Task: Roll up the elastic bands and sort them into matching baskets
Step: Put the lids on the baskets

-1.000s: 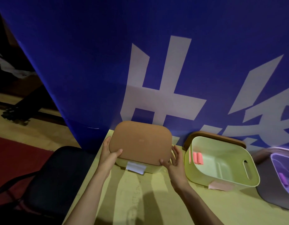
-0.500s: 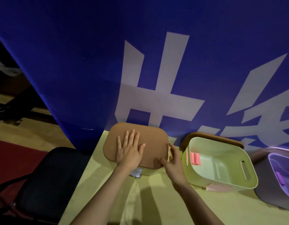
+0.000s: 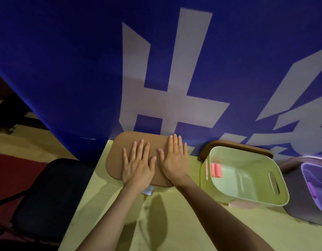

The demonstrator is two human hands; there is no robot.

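Note:
A brown lid (image 3: 120,151) covers the leftmost basket on the pale yellow table (image 3: 165,223). My left hand (image 3: 138,165) and my right hand (image 3: 174,160) both lie flat on that lid with fingers straight, side by side. A white label (image 3: 148,190) sticks out from under the lid's front edge. To the right stands an open green basket (image 3: 247,194) with rolled pink bands (image 3: 216,170) inside at its left wall. Further right, a purple basket (image 3: 305,171) holds a purple roll (image 3: 311,190).
A second brown lid (image 3: 236,144) leans behind the green basket. A pink label (image 3: 241,205) hangs on the green basket's front. A blue banner (image 3: 84,69) rises right behind the table. A black chair (image 3: 47,196) stands to the left of the table.
Both hands gripped the lid's sides a second ago. The left hand went flat on top first, and now the right hand lies flat on the lid as well.

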